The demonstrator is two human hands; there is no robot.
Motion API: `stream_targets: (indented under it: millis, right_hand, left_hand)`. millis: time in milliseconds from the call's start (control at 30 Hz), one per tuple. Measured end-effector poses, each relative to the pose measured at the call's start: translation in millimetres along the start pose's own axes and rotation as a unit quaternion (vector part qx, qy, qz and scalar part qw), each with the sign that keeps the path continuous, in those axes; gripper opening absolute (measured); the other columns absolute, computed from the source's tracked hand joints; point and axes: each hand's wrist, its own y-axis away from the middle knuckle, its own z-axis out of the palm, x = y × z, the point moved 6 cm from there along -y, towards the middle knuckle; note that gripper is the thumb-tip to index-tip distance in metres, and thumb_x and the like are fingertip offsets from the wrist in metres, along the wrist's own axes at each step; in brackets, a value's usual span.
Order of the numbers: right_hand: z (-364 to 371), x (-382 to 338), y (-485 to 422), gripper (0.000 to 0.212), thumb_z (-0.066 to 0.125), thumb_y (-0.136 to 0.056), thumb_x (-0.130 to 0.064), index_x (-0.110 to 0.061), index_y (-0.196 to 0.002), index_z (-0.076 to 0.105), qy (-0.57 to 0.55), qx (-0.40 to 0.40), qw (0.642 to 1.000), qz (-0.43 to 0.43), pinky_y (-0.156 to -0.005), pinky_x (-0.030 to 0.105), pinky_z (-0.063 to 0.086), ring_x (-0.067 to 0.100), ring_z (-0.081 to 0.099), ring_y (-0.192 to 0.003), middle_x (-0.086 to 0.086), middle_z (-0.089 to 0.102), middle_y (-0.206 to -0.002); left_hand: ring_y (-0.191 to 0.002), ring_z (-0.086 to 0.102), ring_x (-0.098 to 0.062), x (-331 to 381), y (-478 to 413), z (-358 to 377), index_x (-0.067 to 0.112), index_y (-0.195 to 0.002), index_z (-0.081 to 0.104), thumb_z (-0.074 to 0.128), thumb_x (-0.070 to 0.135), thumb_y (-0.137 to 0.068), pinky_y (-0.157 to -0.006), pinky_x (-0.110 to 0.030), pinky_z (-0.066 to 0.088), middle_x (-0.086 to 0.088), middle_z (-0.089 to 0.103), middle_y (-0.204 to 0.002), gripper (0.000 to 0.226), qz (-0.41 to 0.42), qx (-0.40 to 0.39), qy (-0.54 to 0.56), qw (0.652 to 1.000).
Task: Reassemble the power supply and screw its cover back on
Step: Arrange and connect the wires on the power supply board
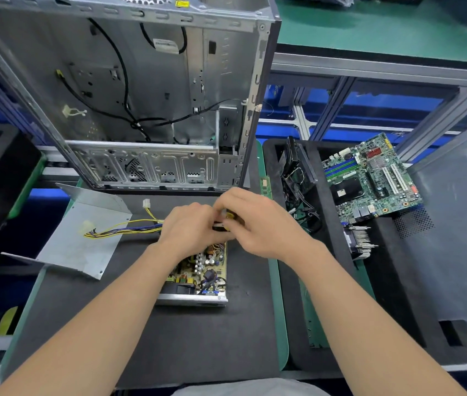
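Two bare hands meet at the far end of the open silver metal power supply box [195,300], which lies on the dark grey mat of the table [169,344] just below the middle of the view. Its green-and-yellow circuit board [203,270] is uncovered. The left hand [190,228] and the right hand [258,221] both have their fingers curled inward, pinching a small black-and-yellow part [228,221] between them. What that part is cannot be made out.

At 9 o'clock from the box lies the bent silver sheet-metal cover [83,247], off the supply and resting on the mat. A bundle of yellow and dark wires [123,228] runs across it from under the left hand.

At 12 o'clock stands the open grey steel computer case [140,95]. Toward 2 o'clock a green motherboard [369,178] leans in a black foam tray [326,281], with a finned metal heatsink [359,242] just below it.
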Motion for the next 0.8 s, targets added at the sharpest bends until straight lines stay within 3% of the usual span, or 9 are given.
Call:
stream_targets:
  millis: [67, 167, 233, 333, 533, 600, 667, 733, 800]
  right_hand:
    - [-0.3, 2.1, -2.6, 0.015, 0.058, -0.098, -0.01, -0.018, -0.108, 0.064, 0.013, -0.026, 1.0, 0.009, -0.083, 0.048, 0.053, 0.022, 0.06, -0.1, -0.005, 0.06, -0.108]
    - [-0.1, 2.7, -6.7, 0.01, 0.06, -0.102, -0.021, -0.019, -0.11, 0.066, 0.02, -0.02, 0.999, 0.043, -0.085, 0.047, 0.052, 0.023, 0.06, -0.1, -0.003, 0.06, -0.105]
    - [-0.9, 2.4, -8.9, 0.016, 0.061, -0.103, -0.032, -0.018, -0.109, 0.066, 0.025, 0.005, 0.998, 0.064, -0.084, 0.045, 0.053, 0.023, 0.06, -0.096, -0.001, 0.059, -0.099]
    - [-1.7, 5.9, -11.0, 0.03, 0.063, -0.1, -0.044, -0.014, -0.099, 0.063, 0.069, 0.042, 0.99, 0.111, -0.073, 0.039, 0.052, 0.027, 0.061, -0.086, -0.001, 0.054, -0.083]
    - [-3.7, 17.0, -9.4, 0.051, 0.059, -0.098, -0.056, -0.015, -0.072, 0.045, 0.105, 0.089, 0.968, 0.21, -0.056, 0.035, 0.037, 0.034, 0.056, -0.067, 0.0, 0.04, -0.057]
    - [-6.4, 13.4, -10.3, 0.052, 0.055, -0.1, -0.059, -0.016, -0.07, 0.049, 0.129, 0.089, 0.968, 0.198, -0.055, 0.034, 0.037, 0.031, 0.056, -0.067, -0.002, 0.043, -0.06]
    - [-6.5, 5.2, -9.5, 0.044, 0.052, -0.103, -0.054, -0.017, -0.082, 0.062, 0.113, 0.072, 0.98, 0.144, -0.061, 0.036, 0.045, 0.03, 0.06, -0.074, -0.001, 0.052, -0.078]
    - [-4.2, -4.7, -6.3, 0.027, 0.052, -0.104, -0.045, -0.022, -0.102, 0.066, 0.109, 0.021, 0.992, 0.062, -0.066, 0.039, 0.052, 0.027, 0.063, -0.082, -0.004, 0.055, -0.101]
    - [-0.4, -8.1, -2.6, 0.014, 0.055, -0.101, -0.03, -0.024, -0.112, 0.062, 0.144, -0.039, 0.989, -0.005, -0.064, 0.039, 0.051, 0.025, 0.063, -0.087, -0.005, 0.054, -0.11]
  left_hand:
    - [-0.057, 0.047, -0.022, 0.1, -1.2, 3.6, 0.031, -0.063, 0.039, 0.043, 0.082, -0.077, -0.051, -0.034, 0.03, 0.007, 0.046, -0.056, 0.052, 0.015, -0.004, -0.026, 1.0]
    - [-0.052, 0.045, -0.018, -0.7, -2.0, 4.0, 0.034, -0.062, 0.033, 0.057, 0.075, -0.082, -0.048, -0.032, 0.027, 0.008, 0.046, -0.054, 0.051, 0.015, 0.0, -0.03, 0.999]
    - [-0.052, 0.048, -0.018, -0.4, -1.3, 2.7, 0.035, -0.065, 0.051, 0.059, 0.073, -0.082, -0.049, -0.032, 0.032, 0.008, 0.05, -0.054, 0.042, 0.02, 0.008, -0.017, 1.0]
    - [-0.064, 0.059, -0.019, -1.0, -0.3, 3.1, 0.05, -0.099, 0.071, 0.058, 0.074, -0.083, -0.057, -0.033, 0.047, 0.007, 0.06, -0.061, 0.032, 0.024, 0.006, -0.017, 1.0]
    - [-0.078, 0.067, -0.021, -0.9, -2.2, 5.6, 0.052, -0.108, 0.068, 0.06, 0.076, -0.082, -0.059, -0.034, 0.044, 0.012, 0.051, -0.059, 0.037, 0.025, 0.005, -0.009, 1.0]
    - [-0.074, 0.065, -0.022, -1.8, -2.5, 5.9, 0.054, -0.106, 0.069, 0.059, 0.077, -0.082, -0.058, -0.033, 0.042, 0.015, 0.044, -0.055, 0.035, 0.023, 0.007, -0.002, 1.0]
    - [-0.061, 0.056, -0.021, -2.8, -2.6, 5.9, 0.044, -0.085, 0.066, 0.054, 0.078, -0.08, -0.054, -0.033, 0.04, 0.015, 0.042, -0.052, 0.036, 0.016, 0.011, -0.003, 1.0]
    - [-0.048, 0.043, -0.017, -2.6, -2.3, 4.5, 0.034, -0.062, 0.042, 0.041, 0.078, -0.073, -0.049, -0.032, 0.037, 0.01, 0.042, -0.051, 0.046, 0.011, 0.023, -0.003, 1.0]
    - [-0.046, 0.037, -0.011, -2.7, -2.0, 3.8, 0.034, -0.057, 0.035, 0.041, 0.076, -0.073, -0.047, -0.031, 0.033, 0.008, 0.044, -0.05, 0.045, 0.015, 0.029, 0.007, 0.999]
